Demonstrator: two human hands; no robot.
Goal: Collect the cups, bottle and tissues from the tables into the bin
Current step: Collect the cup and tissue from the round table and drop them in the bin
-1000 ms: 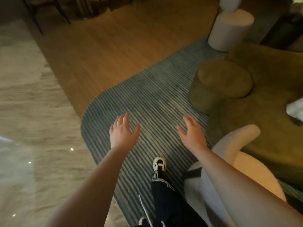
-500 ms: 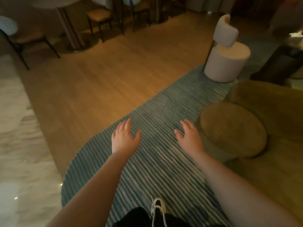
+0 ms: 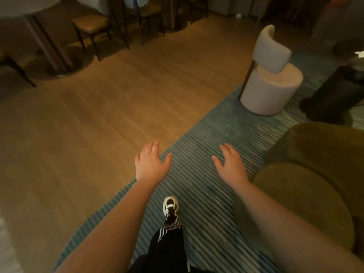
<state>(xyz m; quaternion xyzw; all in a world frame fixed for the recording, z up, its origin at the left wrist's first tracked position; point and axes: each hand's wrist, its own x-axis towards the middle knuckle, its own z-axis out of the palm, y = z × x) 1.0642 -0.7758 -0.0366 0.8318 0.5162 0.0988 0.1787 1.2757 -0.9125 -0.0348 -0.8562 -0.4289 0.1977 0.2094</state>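
Observation:
My left hand (image 3: 150, 164) is held out palm down over the edge of the striped blue rug (image 3: 199, 146), fingers apart and holding nothing. My right hand (image 3: 231, 166) hovers beside it over the rug, also spread and bare. At the far right edge a small white crumpled thing, maybe a tissue (image 3: 360, 54), lies on a dark table (image 3: 338, 91). No cup, bottle or bin shows in the head view.
An olive round pouf (image 3: 303, 201) and olive sofa (image 3: 323, 146) stand at the right. A white stool-chair (image 3: 270, 83) sits ahead on the rug. Wooden floor (image 3: 110, 107) stretches left; a round pedestal table (image 3: 29, 8) and chairs (image 3: 90, 26) line the back.
The view has lifted and swung forward: the back tables and chairs came into sight, the pouf slid lower right. Both hands stay spread and bare; my foot has stepped forward.

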